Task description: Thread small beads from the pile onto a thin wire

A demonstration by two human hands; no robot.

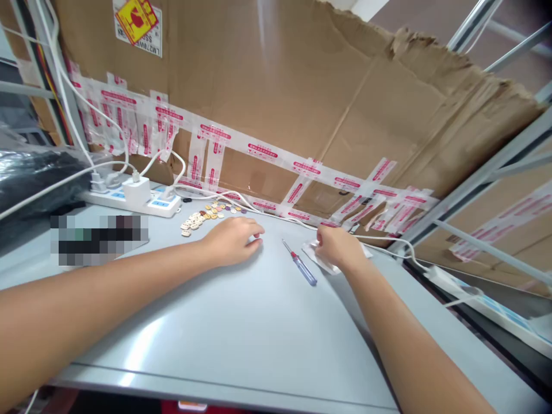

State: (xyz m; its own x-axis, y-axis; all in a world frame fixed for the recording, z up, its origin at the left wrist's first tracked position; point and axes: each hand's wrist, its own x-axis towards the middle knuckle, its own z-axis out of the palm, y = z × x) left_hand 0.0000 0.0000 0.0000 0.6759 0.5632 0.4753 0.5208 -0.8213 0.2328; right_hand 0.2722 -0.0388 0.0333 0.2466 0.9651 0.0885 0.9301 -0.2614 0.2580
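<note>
My left hand [235,240] hovers or rests low at the middle of the table, just right of a cluster of small buttons [197,219]. Its thumb stands apart from the curved fingers, and nothing shows between them. Cream buttons lie at the near left of the cluster; yellow, brown and purple ones trail off to the right. My right hand [340,247] is closed, fingers curled down, over a thin white crumpled wrapper or sheet [328,265]. What its fingertips pinch is hidden. Between both hands lies a screwdriver [304,270] with a translucent bluish handle, its tip pointing away.
A white power strip [161,204] with plugs and cables stands at the back left, near a blurred-out dark object [101,241]. Cables run along a taped cardboard wall [276,103] behind the grey table [224,339]. Another power strip [495,307] lies beyond the right edge.
</note>
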